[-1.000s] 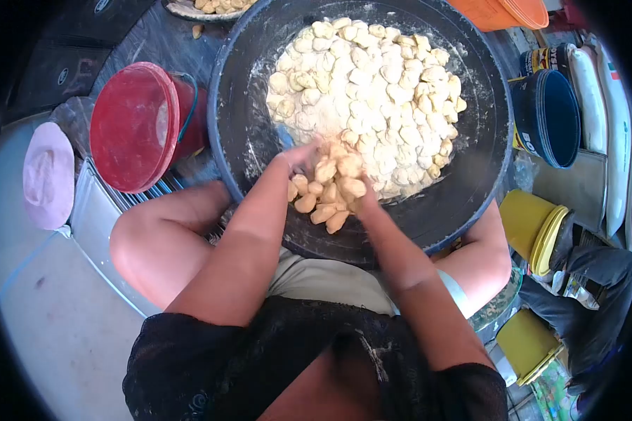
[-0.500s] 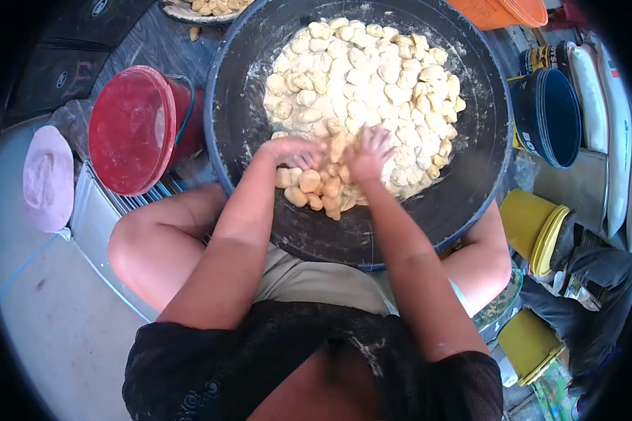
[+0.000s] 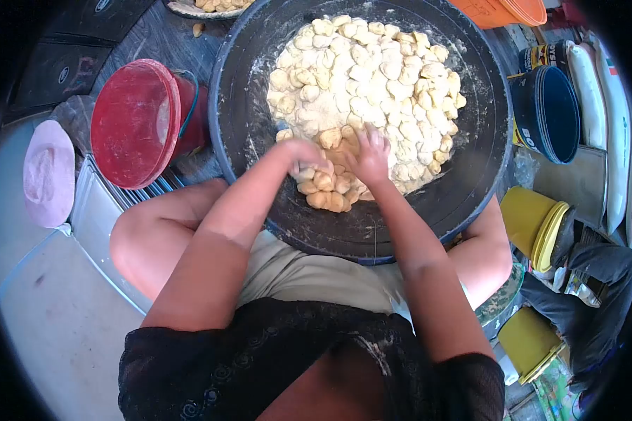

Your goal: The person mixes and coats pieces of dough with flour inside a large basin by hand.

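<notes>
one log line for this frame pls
left hand: on dough pieces | right hand: on dough pieces | in: black basin

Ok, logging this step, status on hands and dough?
Left hand and right hand both open, pressed on the dough pieces. Pieces heaped in the black basin. Nothing blocking.

A wide round black basin (image 3: 470, 175), apparently plastic, is seen matt and dusted with white flour. Pale, floury, soft-looking dough lumps (image 3: 372, 77) are heaped inside. A round red plastic bucket (image 3: 130, 123) is shown smooth and faintly glossy.
</notes>
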A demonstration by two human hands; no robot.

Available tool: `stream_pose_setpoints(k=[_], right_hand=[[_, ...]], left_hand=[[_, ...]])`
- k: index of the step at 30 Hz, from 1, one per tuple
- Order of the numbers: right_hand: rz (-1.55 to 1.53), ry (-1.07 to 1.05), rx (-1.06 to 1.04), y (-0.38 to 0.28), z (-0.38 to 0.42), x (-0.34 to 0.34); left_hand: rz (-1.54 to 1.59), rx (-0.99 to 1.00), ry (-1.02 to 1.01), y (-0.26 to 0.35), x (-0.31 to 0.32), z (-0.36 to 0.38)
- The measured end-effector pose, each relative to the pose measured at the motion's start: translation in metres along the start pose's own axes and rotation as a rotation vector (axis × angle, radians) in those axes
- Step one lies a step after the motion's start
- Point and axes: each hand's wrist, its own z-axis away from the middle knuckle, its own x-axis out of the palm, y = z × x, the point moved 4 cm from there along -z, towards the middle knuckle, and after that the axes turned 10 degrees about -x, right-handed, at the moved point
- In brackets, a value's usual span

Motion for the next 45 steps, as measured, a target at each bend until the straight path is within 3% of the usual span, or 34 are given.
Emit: stream_pose_setpoints(k=[1,3,5,6,8,10,11,13,16,18,19,20,22,24,25,26,27,30,33,34,37,38,41,44,45], right_hand=[[0.069,0.011,0.010,-0.007,0.000,0.013],[0.205,0.029,0.024,-0.028,-0.001,0.048],[0.308,-0.018,-0.154,-0.051,0.030,0.091],[0.140,-0.241,-0.182,-0.053,0.037,0.088],[-0.214,-0.687,-0.230,-0.057,0.055,0.063],[-0.502,-0.677,-0.187,-0.025,0.066,0.032],[-0.650,-0.671,-0.164,-0.009,0.074,0.020],[-0.668,-0.496,0.340,0.032,0.089,0.019],[-0.254,-0.487,0.915,0.041,0.116,0.046],[-0.550,-0.447,1.232,0.002,0.120,0.118],[-0.618,-0.383,1.260,-0.044,0.101,0.102],[-1.121,-0.344,1.067,-0.062,0.096,0.134],[-1.087,-0.276,0.789,-0.119,0.051,0.066],[-1.089,-0.437,0.689,-0.107,0.046,0.059],[-1.038,-0.379,0.614,-0.092,0.047,0.047],[-0.981,-0.321,0.542,-0.077,0.049,0.034],[-0.864,-0.117,0.419,-0.054,0.039,0.015],[-0.125,-0.126,0.441,-0.007,0.037,0.019],[-0.142,-0.348,0.268,-0.038,0.056,0.069],[-0.253,-0.404,0.317,-0.056,0.061,0.060],[-0.342,-0.500,0.346,-0.061,0.072,0.047],[-0.319,-0.362,0.307,-0.059,0.078,0.051],[-0.263,-0.205,0.315,-0.058,0.070,0.067],[-0.334,-0.155,0.367,-0.053,0.057,0.075],[-0.483,-0.136,0.430,-0.044,0.050,0.080]], left_hand=[[0.105,-0.072,-0.074,-0.004,-0.014,0.003],[0.171,-0.028,0.309,-0.018,-0.046,-0.024],[0.393,0.079,0.604,-0.037,-0.040,-0.065],[0.544,0.154,0.728,-0.039,-0.037,-0.075],[0.596,0.115,0.599,-0.032,-0.007,-0.069],[0.645,0.119,0.558,-0.030,0.015,-0.076],[0.502,0.111,0.474,-0.026,0.025,-0.073],[0.217,0.094,0.308,-0.016,0.037,-0.054],[0.059,0.056,-0.132,-0.002,0.040,0.002],[0.157,-0.047,-0.163,-0.010,0.013,-0.021],[0.241,-0.046,-0.068,-0.015,-0.002,-0.033],[0.323,-0.037,0.026,-0.021,-0.016,-0.044],[0.563,0.080,0.438,-0.040,-0.039,-0.053],[0.399,-0.059,0.534,-0.029,-0.010,-0.051],[0.317,-0.134,0.567,-0.028,0.010,-0.055],[0.313,-0.029,0.423,-0.039,0.021,-0.098],[0.230,0.020,0.270,-0.035,0.020,-0.083],[0.099,0.086,-0.120,-0.026,0.016,0.007],[0.131,0.217,-0.044,-0.046,0.000,-0.041],[-0.088,0.253,0.278,-0.049,-0.001,-0.056],[-0.347,0.145,0.206,-0.020,0.035,-0.011],[-0.383,0.143,0.302,-0.016,0.045,-0.015],[-0.339,0.153,0.534,-0.012,0.056,-0.025],[-0.271,0.244,0.594,-0.014,0.049,-0.034],[-0.251,0.270,0.614,-0.013,0.041,-0.042]])
